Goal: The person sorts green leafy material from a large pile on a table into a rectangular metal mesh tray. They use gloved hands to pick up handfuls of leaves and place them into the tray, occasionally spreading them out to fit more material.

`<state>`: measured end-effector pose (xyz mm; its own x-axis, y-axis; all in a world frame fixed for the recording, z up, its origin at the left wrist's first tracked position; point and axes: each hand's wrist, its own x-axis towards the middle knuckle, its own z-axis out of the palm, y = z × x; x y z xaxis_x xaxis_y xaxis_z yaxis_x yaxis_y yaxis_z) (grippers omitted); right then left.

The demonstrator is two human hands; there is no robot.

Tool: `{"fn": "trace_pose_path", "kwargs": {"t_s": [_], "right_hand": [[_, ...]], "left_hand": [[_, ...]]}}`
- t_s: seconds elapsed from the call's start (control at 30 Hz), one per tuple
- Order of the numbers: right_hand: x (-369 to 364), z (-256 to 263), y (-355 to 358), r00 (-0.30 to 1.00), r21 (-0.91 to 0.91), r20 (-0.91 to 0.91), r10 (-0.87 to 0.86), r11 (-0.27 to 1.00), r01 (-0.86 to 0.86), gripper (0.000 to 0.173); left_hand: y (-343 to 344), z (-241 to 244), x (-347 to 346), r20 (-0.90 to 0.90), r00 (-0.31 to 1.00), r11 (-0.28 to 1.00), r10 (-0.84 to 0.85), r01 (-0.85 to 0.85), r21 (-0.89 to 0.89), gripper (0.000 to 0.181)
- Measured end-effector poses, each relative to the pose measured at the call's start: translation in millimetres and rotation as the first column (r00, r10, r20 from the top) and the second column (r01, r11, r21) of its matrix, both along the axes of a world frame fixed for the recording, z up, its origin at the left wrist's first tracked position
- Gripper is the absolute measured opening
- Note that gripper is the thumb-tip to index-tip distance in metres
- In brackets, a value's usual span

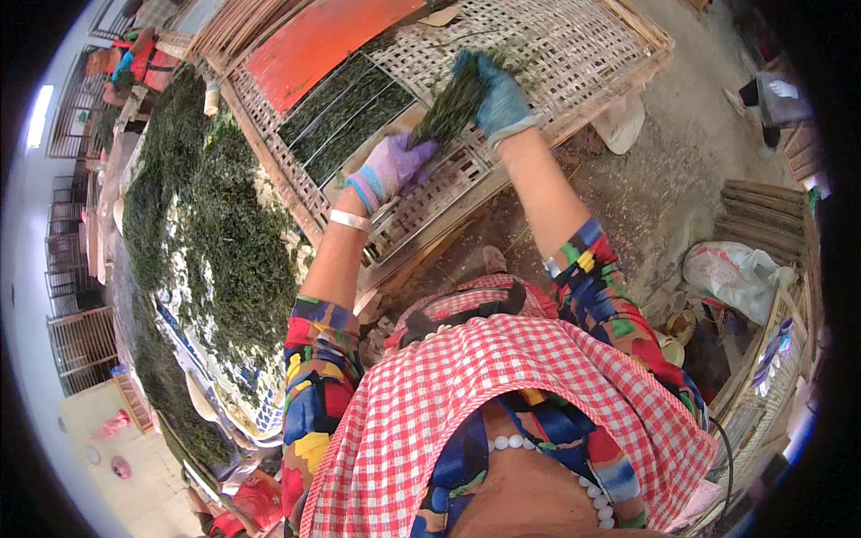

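Observation:
A bundle of dark green plant strands (449, 106), like seaweed or herb stems, hangs between my gloved hands above a woven bamboo tray. My right hand (501, 97), in a blue-green glove, grips its upper right part and is blurred. At its lower left end is my left hand (402, 163), in a purple and pink glove; its fingers touch the strands, but their grip is hidden. Left of the hands, more green strands (346, 111) lie flat inside a metal frame with thin dividing bars. An orange-red board (323, 44) lies beyond the frame on the woven tray (578, 40).
A large heap of green strands (235, 249) lies on the left beside the tray's wooden edge. A white plastic bag (730, 272) and stacked racks (763, 215) are on the right. Other people (151, 64) are at the upper left, and another person (252, 504) is at the lower left.

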<state>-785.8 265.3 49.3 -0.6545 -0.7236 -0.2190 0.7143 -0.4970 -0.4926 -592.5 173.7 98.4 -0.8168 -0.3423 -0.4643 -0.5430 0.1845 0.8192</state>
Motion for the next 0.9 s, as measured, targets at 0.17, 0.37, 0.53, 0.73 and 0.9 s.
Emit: {"fn": "trace_pose_path", "kwargs": {"t_s": [0.17, 0.37, 0.53, 0.73, 0.9], "right_hand": [[-1.5, -46.9, 14.2, 0.945, 0.090, 0.280, 0.168, 0.976, -0.200, 0.051], [-30.5, 4.3, 66.1, 0.324, 0.856, -0.516, 0.793, 0.474, 0.205, 0.045], [43.5, 3.7, 37.7, 0.051, 0.628, -0.774, 0.631, 0.757, 0.181, 0.034], [77.4, 2.7, 8.1, -0.333, 0.648, -0.547, 0.768, 0.640, 0.412, 0.020], [85.6, 2.5, 6.2, -0.511, 0.525, -0.581, 0.633, 0.772, 0.359, 0.019]], "left_hand": [[-26.9, -46.1, 28.6, 0.330, 0.941, 0.992, 0.070, -0.031, -0.120, 0.023], [-60.6, -43.5, 78.9, 0.309, 0.647, 0.422, -0.697, 0.719, -0.552, 0.028], [-64.5, -49.4, 100.9, 0.218, 0.878, 0.866, -0.426, 0.466, -0.184, 0.017], [-42.3, -3.9, 153.4, 0.322, 0.941, 0.967, 0.100, -0.016, -0.254, 0.027], [1.8, -22.4, 143.2, -0.205, 0.948, 0.644, 0.244, -0.317, -0.696, 0.032]]}}
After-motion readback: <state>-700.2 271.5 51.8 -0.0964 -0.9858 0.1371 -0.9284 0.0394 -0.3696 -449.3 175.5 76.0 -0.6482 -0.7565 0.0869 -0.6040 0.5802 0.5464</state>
